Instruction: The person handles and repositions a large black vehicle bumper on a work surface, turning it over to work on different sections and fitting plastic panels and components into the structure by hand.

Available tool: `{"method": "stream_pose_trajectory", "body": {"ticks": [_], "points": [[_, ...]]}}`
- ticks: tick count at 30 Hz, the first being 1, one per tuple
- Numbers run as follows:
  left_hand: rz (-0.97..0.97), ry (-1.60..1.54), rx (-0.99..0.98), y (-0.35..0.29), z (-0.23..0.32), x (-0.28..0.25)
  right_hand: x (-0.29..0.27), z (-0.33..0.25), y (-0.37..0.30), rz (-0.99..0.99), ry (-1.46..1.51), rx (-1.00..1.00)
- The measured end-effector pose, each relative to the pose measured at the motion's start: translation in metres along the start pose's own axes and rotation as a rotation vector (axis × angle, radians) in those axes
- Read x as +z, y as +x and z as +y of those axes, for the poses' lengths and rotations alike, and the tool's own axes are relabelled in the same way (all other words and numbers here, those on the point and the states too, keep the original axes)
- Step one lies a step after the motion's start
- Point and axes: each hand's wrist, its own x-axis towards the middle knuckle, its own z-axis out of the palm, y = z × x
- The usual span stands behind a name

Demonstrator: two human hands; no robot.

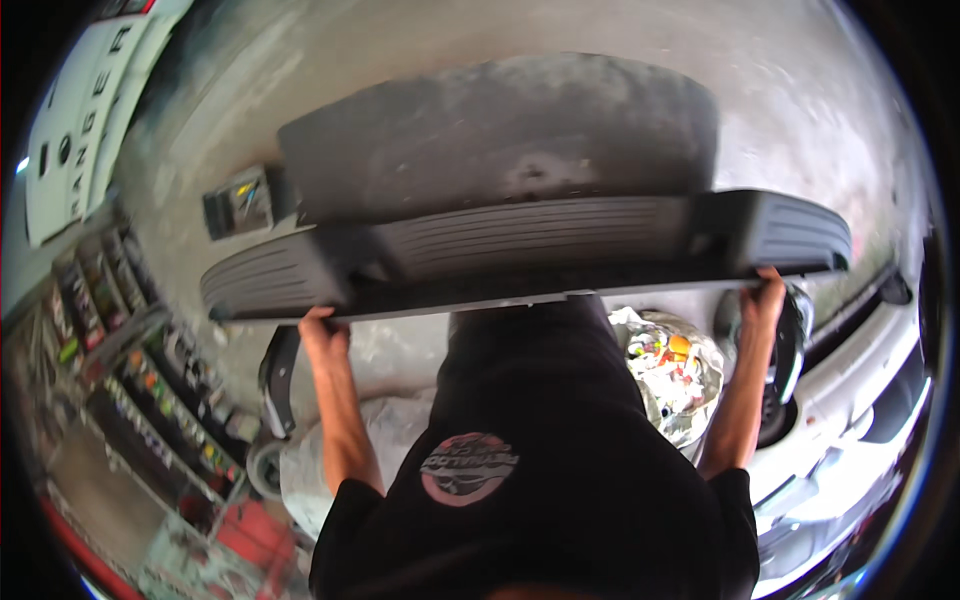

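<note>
A long dark grey vehicle step bumper [520, 235] with ribbed top pads stretches across the view in front of my body. My left hand [323, 332] is closed on its near edge, toward the left end. Toward the right end, my right hand [766, 292] grips the same edge. Thumbs and part of the fingers show; the other fingertips are hidden under the bumper. It seems to be held off the floor at about waist height, its right end slightly farther from me than its left.
Beyond the bumper a dark flat sheet [500, 130] lies on the concrete floor. A small tray of parts [240, 205] sits left of it. Racks of small items [150, 400] stand left, below a white tailgate [85, 130]. A litter-filled bag [675, 375] and white car [850, 420] are right.
</note>
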Motion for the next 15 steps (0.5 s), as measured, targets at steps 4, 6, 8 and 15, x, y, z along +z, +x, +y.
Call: {"method": "stream_pose_trajectory", "body": {"ticks": [4, 6, 8, 15], "points": [[-0.049, -0.172, -0.003, -0.008, -0.013, 0.002, -0.007, 0.012, 0.013, -0.110, 0.103, 0.047], [-0.009, -0.146, -0.009, 0.018, -0.015, -0.019, -0.017, 0.023, 0.032, -0.139, 0.103, 0.059], [0.001, -0.113, -0.042, 0.054, -0.026, -0.058, 0.007, 0.023, 0.002, -0.085, 0.089, 0.055], [-0.033, 0.018, -0.145, 0.045, 0.007, -0.051, 0.086, 0.017, -0.045, 0.068, -0.060, 0.072]]}}
